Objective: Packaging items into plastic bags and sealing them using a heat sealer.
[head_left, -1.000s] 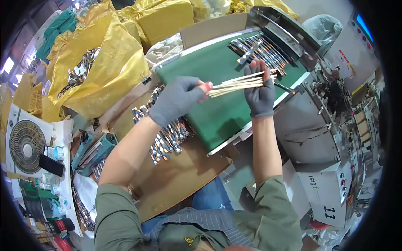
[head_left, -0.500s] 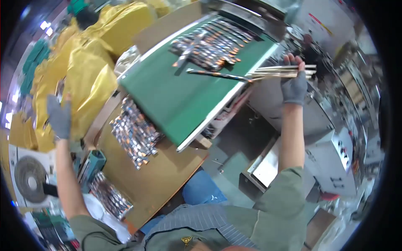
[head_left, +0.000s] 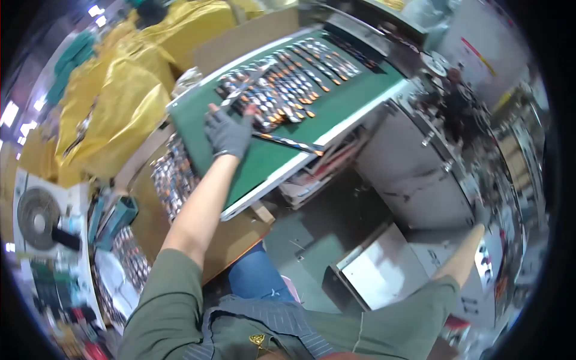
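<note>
My left hand [head_left: 229, 133], in a grey fingerless glove, lies with fingers spread at the near left edge of a layer of slim pencil-like sticks [head_left: 282, 90]. They are patterned in black, silver and orange and rest on a green conveyor belt [head_left: 204, 129]. One loose stick [head_left: 291, 143] lies apart, slanting across the belt's near edge beside this hand. My right forearm [head_left: 463, 258] reaches out to the right, by the grey machine. The right hand blends into the machinery; its fingers and anything in them cannot be made out.
More patterned sticks [head_left: 171, 174] are heaped on the brown table [head_left: 153, 225] left of the belt, with another bundle [head_left: 131, 255] nearer me. Yellow sheeting [head_left: 114, 102] covers things at the far left, above a fan [head_left: 39, 219]. A grey machine cabinet [head_left: 414, 162] stands right of the belt.
My left hand has moved right, from beside the yellow sheeting onto the belt by the sticks. My right hand, which held several pale thin sticks, has swung down and right.
</note>
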Action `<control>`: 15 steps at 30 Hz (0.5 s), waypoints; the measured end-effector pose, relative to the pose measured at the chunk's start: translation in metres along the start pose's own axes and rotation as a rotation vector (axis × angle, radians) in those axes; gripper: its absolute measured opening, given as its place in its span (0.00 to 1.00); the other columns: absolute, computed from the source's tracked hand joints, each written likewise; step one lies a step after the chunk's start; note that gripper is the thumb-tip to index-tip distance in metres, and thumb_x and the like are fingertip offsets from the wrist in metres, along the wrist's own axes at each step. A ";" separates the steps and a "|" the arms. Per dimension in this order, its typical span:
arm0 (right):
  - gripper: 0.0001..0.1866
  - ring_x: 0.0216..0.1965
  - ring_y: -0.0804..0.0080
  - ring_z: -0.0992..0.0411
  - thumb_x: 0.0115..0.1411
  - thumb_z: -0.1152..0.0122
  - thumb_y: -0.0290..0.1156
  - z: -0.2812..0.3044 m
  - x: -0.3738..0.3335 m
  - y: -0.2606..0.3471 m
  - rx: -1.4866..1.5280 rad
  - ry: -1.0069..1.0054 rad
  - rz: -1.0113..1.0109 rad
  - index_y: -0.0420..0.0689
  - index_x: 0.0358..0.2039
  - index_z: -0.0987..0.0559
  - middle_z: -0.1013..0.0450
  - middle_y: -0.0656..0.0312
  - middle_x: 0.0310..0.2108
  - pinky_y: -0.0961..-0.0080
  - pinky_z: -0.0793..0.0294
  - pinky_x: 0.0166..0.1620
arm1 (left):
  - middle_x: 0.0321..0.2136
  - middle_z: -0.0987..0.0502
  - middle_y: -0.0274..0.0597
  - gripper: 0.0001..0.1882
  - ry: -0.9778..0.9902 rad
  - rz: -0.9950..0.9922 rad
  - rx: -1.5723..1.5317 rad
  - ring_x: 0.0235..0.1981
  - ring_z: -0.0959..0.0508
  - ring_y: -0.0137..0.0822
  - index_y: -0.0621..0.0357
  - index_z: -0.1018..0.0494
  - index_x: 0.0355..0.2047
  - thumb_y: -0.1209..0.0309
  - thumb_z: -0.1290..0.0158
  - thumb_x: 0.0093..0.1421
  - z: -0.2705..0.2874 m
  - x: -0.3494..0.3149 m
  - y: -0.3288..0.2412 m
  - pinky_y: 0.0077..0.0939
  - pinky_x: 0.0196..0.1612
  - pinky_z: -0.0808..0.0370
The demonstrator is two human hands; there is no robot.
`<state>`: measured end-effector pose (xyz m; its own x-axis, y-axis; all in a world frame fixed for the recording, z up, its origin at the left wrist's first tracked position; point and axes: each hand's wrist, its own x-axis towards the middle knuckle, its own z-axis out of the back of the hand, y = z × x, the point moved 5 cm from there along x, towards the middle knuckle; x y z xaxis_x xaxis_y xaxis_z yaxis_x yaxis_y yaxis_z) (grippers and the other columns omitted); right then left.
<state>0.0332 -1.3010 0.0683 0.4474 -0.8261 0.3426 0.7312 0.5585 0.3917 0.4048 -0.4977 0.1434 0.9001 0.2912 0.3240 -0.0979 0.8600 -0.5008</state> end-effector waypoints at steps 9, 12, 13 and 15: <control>0.20 0.49 0.67 0.34 0.58 0.47 0.28 0.038 -0.134 0.374 0.999 0.169 0.503 0.35 0.51 0.31 0.32 0.54 0.49 0.73 0.36 0.53 | 0.57 0.52 0.76 0.59 -0.176 -0.061 0.048 0.60 0.49 0.64 0.74 0.61 0.61 0.37 0.48 0.48 0.029 -0.005 0.026 0.45 0.62 0.51; 0.21 0.48 0.69 0.31 0.53 0.48 0.18 0.037 -0.260 0.584 1.147 0.611 0.953 0.41 0.49 0.29 0.29 0.60 0.47 0.73 0.33 0.50 | 0.59 0.58 0.77 0.57 -0.213 0.028 -0.005 0.62 0.54 0.65 0.78 0.60 0.59 0.38 0.51 0.51 0.062 -0.031 0.032 0.46 0.62 0.53; 0.22 0.48 0.61 0.31 0.51 0.47 0.17 0.050 -0.293 0.637 0.891 0.326 1.412 0.42 0.49 0.29 0.30 0.57 0.47 0.72 0.33 0.50 | 0.59 0.58 0.77 0.56 -0.164 -0.005 -0.018 0.62 0.55 0.66 0.79 0.58 0.59 0.38 0.52 0.51 0.064 -0.051 0.033 0.48 0.63 0.56; 0.24 0.50 0.54 0.34 0.49 0.46 0.20 0.023 -0.353 0.726 0.739 0.307 1.617 0.47 0.49 0.29 0.32 0.57 0.51 0.67 0.33 0.51 | 0.59 0.56 0.76 0.53 -0.052 -0.072 0.059 0.63 0.56 0.65 0.82 0.53 0.57 0.39 0.53 0.52 0.066 -0.086 0.044 0.51 0.63 0.60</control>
<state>0.3946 -0.6016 0.2512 0.5419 0.5767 0.6114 -0.7966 0.5844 0.1549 0.2948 -0.4571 0.1462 0.8826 0.2480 0.3994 -0.0603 0.9023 -0.4269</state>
